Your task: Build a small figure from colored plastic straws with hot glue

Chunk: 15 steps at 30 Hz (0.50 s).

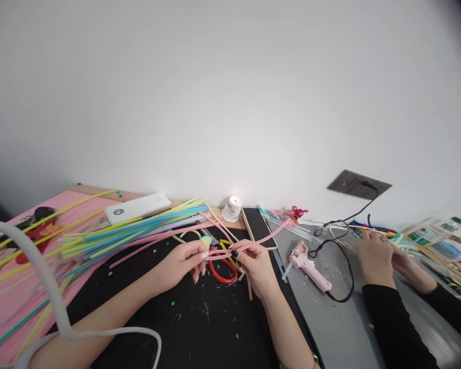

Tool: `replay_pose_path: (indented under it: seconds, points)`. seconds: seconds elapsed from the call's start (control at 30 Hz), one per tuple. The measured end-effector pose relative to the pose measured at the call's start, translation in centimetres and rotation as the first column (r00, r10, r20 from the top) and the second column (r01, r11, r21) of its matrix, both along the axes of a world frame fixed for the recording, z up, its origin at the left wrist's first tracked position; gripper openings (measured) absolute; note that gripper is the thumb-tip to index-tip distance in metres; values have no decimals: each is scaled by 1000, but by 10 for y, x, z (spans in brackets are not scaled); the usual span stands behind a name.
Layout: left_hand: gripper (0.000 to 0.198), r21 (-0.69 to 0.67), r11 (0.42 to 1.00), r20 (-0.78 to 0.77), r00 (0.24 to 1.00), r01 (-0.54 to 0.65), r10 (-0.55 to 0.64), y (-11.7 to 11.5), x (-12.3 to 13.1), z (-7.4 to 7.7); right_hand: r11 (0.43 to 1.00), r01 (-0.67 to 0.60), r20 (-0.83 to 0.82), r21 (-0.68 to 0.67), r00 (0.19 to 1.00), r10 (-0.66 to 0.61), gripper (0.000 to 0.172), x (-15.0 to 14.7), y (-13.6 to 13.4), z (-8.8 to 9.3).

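My left hand (179,264) is closed in a pinch on pink straws (218,252) above the black mat (200,323). My right hand (255,266) is also closed on the same pink straws, which run up to the right past a phone (258,226). Between my hands, on the mat, lies a pair of red-handled scissors (221,266). A small light-green piece (206,241) sits at my left fingertips.
A fan of coloured straws (130,233) lies on the left over a pink sheet (7,287), near a white power bank (137,207). A pink glue gun (309,266) with black cable lies right. Another person's hands (376,256) in black sleeves work at the far right. A white tube (57,307) crosses the front left.
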State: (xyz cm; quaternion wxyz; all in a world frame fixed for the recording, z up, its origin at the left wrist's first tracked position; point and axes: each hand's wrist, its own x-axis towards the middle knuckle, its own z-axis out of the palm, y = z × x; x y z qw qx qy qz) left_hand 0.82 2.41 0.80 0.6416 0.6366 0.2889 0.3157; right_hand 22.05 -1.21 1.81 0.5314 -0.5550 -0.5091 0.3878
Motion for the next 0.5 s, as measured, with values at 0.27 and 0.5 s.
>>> replay_pose_path:
  seconds: [0.27, 0.5]
  points:
    - [29, -17, 999, 18, 999, 39, -38, 2, 0, -6, 998, 31, -64, -49, 997, -35, 2, -3, 2, -3]
    - [28, 17, 1000, 11, 1000, 19, -19, 1, 0, -5, 998, 35, -47, -47, 998, -37, 5, -4, 0, -5]
